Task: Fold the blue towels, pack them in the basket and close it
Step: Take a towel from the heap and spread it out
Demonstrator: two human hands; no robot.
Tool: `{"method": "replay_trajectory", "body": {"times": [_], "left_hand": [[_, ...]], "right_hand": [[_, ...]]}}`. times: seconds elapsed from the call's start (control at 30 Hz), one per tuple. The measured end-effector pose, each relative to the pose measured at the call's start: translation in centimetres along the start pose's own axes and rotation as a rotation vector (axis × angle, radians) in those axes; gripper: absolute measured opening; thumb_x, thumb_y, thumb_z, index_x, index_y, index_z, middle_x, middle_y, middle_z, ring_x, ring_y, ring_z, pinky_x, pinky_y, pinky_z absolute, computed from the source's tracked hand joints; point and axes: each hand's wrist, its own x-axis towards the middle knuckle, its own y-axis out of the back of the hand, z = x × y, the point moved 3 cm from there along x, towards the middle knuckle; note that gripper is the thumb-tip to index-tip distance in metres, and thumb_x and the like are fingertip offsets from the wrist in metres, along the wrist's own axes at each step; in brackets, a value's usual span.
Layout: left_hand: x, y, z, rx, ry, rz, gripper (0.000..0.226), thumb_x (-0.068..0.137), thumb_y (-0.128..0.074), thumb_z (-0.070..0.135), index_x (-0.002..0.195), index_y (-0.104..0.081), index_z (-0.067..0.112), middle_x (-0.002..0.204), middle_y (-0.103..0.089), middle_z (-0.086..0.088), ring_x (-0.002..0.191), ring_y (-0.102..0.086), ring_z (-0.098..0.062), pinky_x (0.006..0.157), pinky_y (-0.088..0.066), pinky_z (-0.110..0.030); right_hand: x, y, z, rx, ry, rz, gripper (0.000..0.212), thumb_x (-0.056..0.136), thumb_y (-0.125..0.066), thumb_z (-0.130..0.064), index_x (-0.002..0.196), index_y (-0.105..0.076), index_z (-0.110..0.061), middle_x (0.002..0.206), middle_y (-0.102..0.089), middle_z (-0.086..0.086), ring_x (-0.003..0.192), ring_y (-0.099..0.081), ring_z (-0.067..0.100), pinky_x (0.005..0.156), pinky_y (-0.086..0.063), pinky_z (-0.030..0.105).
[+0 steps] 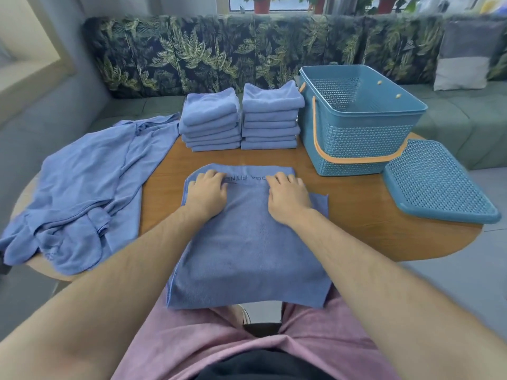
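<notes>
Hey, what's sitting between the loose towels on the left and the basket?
Two stacks of folded towels stand there: the left stack by the loose towels, the right stack beside the basket. The head view shows it.

A: Entry 1. The flat towel [247,242]: blue cloth, matt, fine nap. The folded stacks [211,122] and the crumpled heap [82,182]: same cloth.
B: Noted. The basket [356,144] and lid [436,182]: teal plastic, perforated, low sheen. The handle [356,159]: smooth orange plastic.
A: The worktop [356,209]: wood, smooth, faint gloss.
</notes>
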Motion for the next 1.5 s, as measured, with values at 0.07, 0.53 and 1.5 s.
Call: {"method": "replay_trajectory", "body": {"times": [0.07,0.53,1.5], "left_hand": [[0.5,-0.4,-0.8,-0.033,-0.026,0.080,0.029,0.099,-0.052,0.026,0.122,-0.066,0.015,0.119,-0.059,-0.007,0.115,-0.051,-0.032,0.096,-0.042,-0.050],[-0.5,2.9,-3.2,-0.379,-0.042,0.214,0.011,0.106,-0.040,0.025,0.101,-0.049,0.019,0.087,-0.059,0.007,0.079,-0.055,-0.016,0.071,-0.037,-0.032],[-0.4,1.0,-7.5,-0.263,0.046,0.321,0.007,0.092,-0.060,0.017,0.097,-0.064,0.014,0.107,-0.054,0.002,0.087,-0.056,-0.015,0.074,-0.042,-0.029]], "right_hand": [[-0.2,-1.0,0.3,0.051,-0.006,0.108,0.041,0.100,-0.043,-0.026,0.138,-0.054,-0.015,0.135,-0.050,0.008,0.118,-0.045,0.032,0.100,-0.034,0.042],[1.7,2.3,5.0,0.210,0.052,-0.088,0.015,0.076,-0.055,-0.040,0.087,-0.058,-0.030,0.087,-0.064,-0.009,0.093,-0.058,0.021,0.090,-0.040,0.032],[1.4,-0.5,6.6,0.433,0.005,0.327,0.009,0.091,-0.059,-0.025,0.098,-0.062,-0.028,0.106,-0.060,-0.012,0.095,-0.062,0.015,0.078,-0.050,0.036]]}}
